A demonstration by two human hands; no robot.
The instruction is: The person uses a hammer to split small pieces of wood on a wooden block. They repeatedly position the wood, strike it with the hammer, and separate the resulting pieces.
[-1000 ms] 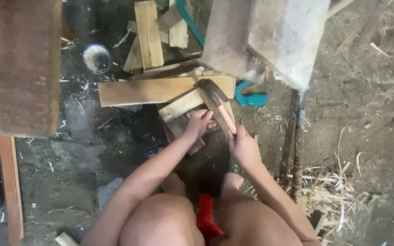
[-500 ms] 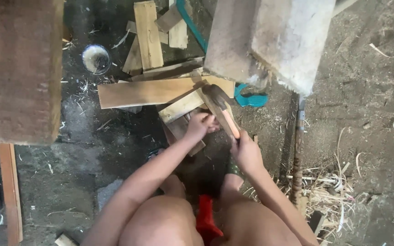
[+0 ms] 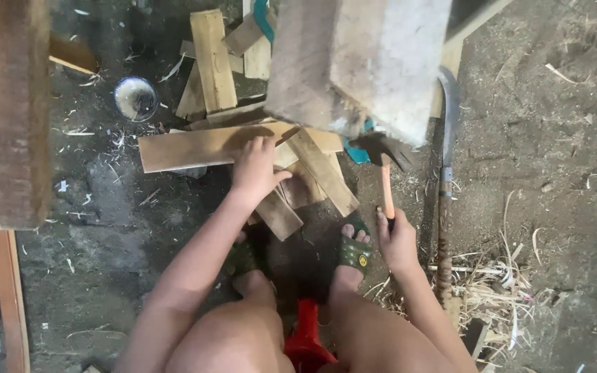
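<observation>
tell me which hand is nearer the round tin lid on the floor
Left. The left hand rests on the wood scraps, just right of the round tin lid. The right hand holds the hammer, far over on the other side.

Ahead of your hands, a large wooden block [image 3: 361, 62] overhangs the plank pile [image 3: 243, 141], closing off the space above it. Your left hand [image 3: 253, 169] rests on the planks; your right hand [image 3: 396, 242] grips a hammer [image 3: 383, 162] just under the block. A long blade [image 3: 447, 159] lies right of the hammer. Bare floor [image 3: 554, 124] opens farther right.
</observation>
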